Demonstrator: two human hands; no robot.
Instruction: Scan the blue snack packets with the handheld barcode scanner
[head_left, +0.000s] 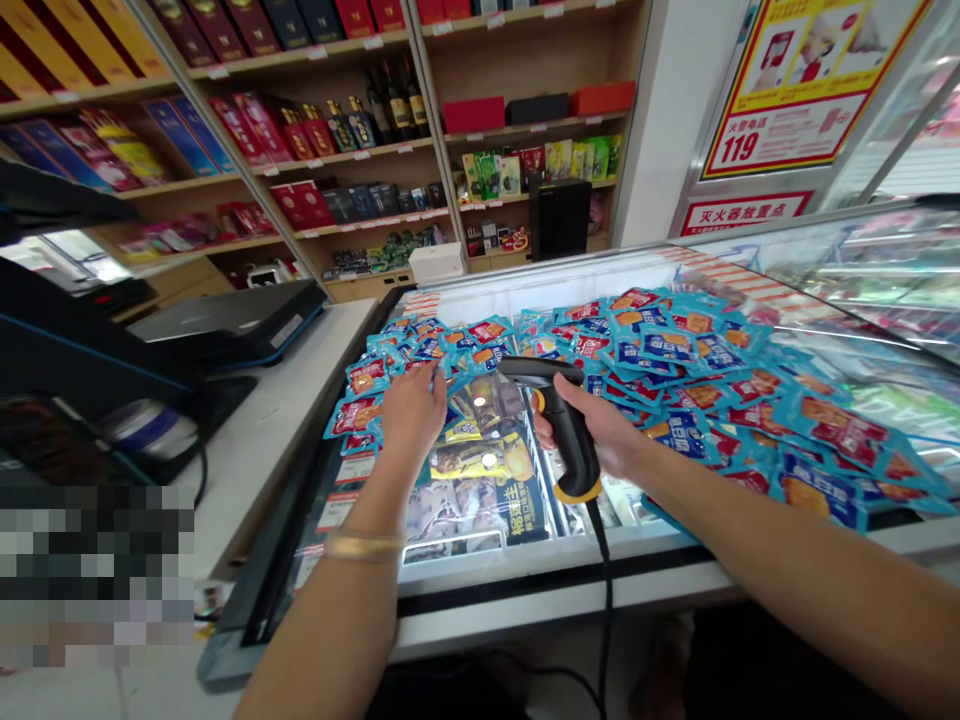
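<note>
Right hand [600, 432] wraps the scanner [568, 440] over the freezer [525, 622] | left hand [412, 405] at packets [367, 375] on freezer's left, can't tell if pinching | seemingly scanning packets; next move probably calls for steady aim

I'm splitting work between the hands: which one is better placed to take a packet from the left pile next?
Probably the left hand: it is at the left pile, while the right hand grips the scanner and sits farther away.
</note>
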